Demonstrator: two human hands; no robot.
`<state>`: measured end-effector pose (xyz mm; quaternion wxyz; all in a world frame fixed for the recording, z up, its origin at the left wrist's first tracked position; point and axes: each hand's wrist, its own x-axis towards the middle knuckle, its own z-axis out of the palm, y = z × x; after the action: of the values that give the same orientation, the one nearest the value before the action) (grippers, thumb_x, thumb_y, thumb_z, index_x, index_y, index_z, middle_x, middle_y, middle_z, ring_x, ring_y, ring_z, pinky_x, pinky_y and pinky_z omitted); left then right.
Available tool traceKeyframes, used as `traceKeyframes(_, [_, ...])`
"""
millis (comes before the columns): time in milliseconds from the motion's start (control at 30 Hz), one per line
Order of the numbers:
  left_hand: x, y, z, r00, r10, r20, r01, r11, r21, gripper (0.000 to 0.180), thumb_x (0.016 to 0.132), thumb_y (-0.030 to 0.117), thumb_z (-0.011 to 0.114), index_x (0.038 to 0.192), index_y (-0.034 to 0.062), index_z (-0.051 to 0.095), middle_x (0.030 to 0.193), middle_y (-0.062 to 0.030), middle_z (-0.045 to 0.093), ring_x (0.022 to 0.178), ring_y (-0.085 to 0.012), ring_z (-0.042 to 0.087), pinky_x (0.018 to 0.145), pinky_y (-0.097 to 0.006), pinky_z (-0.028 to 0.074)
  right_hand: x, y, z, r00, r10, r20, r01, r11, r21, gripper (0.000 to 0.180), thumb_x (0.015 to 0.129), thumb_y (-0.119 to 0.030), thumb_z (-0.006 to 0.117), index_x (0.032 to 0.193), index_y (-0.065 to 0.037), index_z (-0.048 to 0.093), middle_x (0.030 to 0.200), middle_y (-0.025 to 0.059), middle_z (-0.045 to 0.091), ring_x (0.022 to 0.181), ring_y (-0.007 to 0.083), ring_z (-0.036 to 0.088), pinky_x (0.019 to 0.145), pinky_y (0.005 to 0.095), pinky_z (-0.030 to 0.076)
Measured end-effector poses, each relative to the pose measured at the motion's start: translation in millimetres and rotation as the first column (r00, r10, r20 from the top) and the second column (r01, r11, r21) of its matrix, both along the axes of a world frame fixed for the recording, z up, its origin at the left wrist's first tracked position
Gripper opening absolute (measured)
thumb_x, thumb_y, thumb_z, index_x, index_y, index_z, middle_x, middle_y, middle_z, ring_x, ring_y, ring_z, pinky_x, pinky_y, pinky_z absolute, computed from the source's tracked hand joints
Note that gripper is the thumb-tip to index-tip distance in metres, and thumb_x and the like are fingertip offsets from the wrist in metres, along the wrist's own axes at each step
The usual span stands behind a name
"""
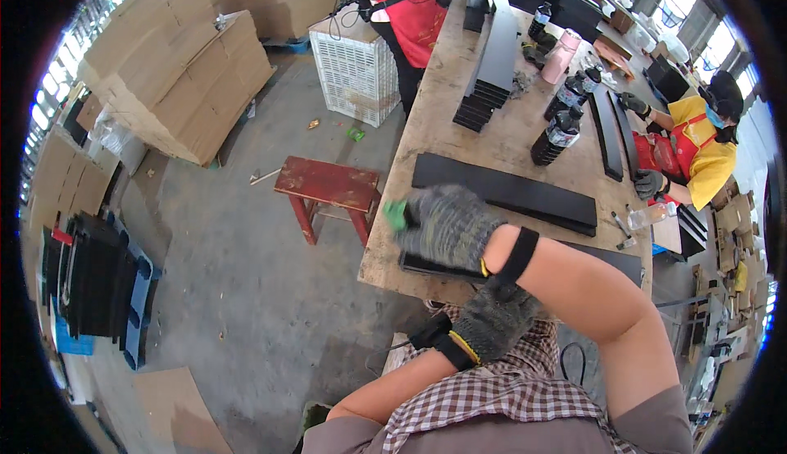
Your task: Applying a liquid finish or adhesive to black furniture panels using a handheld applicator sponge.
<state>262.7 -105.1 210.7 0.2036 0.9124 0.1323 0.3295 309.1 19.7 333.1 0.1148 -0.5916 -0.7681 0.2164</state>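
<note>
My right hand [451, 226], in a grey knitted glove, reaches left across the near end of the table. Its fingers are closed round a small green piece [396, 215] whose kind I cannot make out. Beneath it lies a long black panel [607, 262], partly covered by my hand and forearm. My left hand [494, 320], gloved too, is at the table's near edge, under my right wrist; its fingers are mostly hidden. Just beyond, another long black panel [504, 194] lies flat on the wooden table [385, 249].
Black strips [484, 93] are stacked farther up the table, beside dark bottles [557, 136] and a pink flask [562, 55]. A red stool [328, 183] stands left. One co-worker [705, 143] handles strips at right; another [406, 11] stands at the far end.
</note>
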Motion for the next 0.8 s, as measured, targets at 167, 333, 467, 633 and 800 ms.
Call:
traceKeyframes(167, [-5.2, -2.5, 3.6, 0.997, -0.031, -0.067, 0.023, 0.993, -0.119, 0.043, 0.093, 0.027, 0.063, 0.131, 0.0066, 0.064, 0.14, -0.0172, 0.061, 0.135, -0.0372, 0.054, 0.117, -0.055, 0.039, 32.0, -36.1, 13.0, 0.995, -0.046, 0.085, 0.038, 0.995, 0.088, 0.039, 0.088, -0.045, 0.073, 0.098, -0.007, 0.073, 0.086, 0.0174, 0.073, 0.087, 0.0394, 0.071, 0.078, 0.0503, 0.055])
traceKeyframes(333, [-13.4, 17.1, 36.7, 1.0, 0.019, -0.015, -0.019, 0.998, -0.054, 0.055, 0.089, 0.029, 0.073, 0.139, 0.0082, 0.061, 0.145, -0.0182, 0.057, 0.136, -0.0395, 0.052, 0.117, -0.053, 0.039, 132.1, -117.0, 41.4, 0.927, -0.346, 0.141, 0.334, 0.937, 0.102, 0.034, 0.086, -0.039, 0.074, 0.093, -0.006, 0.073, 0.084, 0.0167, 0.074, 0.08, 0.0386, 0.072, 0.074, 0.0492, 0.056])
traceKeyframes(467, [-49.0, 32.4, 23.2, 0.954, 0.295, 0.055, -0.28, 0.941, -0.188, 0.055, 0.085, 0.019, 0.08, 0.136, 0.0066, 0.063, 0.142, -0.0164, 0.06, 0.131, -0.0334, 0.056, 0.114, -0.049, 0.042, 250.1, -245.9, 20.3, 0.529, -0.782, -0.33, 0.808, 0.583, -0.087, 0.034, 0.088, -0.031, 0.074, 0.109, -0.004, 0.074, 0.093, 0.0137, 0.076, 0.085, 0.0237, 0.073, 0.081, 0.0392, 0.056])
traceKeyframes(633, [-104.5, 67.6, -3.4, 0.602, 0.798, 0.043, -0.712, 0.56, -0.423, 0.047, 0.099, 0.019, 0.071, 0.141, 0.0012, 0.057, 0.136, -0.0113, 0.063, 0.124, -0.0234, 0.058, 0.11, -0.04, 0.044, 287.7, -349.5, -52.8, -0.001, -0.569, -0.822, 0.953, 0.248, -0.173, 0.03, 0.093, -0.019, 0.074, 0.115, 0.001, 0.071, 0.11, 0.0072, 0.074, 0.103, 0.017, 0.069, 0.091, 0.0326, 0.053])
traceKeyframes(800, [-85.2, 50.7, 1.1, 0.692, 0.715, 0.095, -0.278, 0.386, -0.88, 0.046, 0.102, 0.019, 0.068, 0.143, 0.0003, 0.055, 0.136, -0.0096, 0.064, 0.121, -0.0215, 0.059, 0.108, -0.038, 0.046, 256.7, -348.0, -85.4, -0.117, -0.419, -0.9, 0.941, 0.244, -0.236, 0.021, 0.096, -0.017, 0.072, 0.112, -0.003, 0.071, 0.102, 0.0052, 0.074, 0.095, 0.0166, 0.068, 0.089, 0.0317, 0.051])
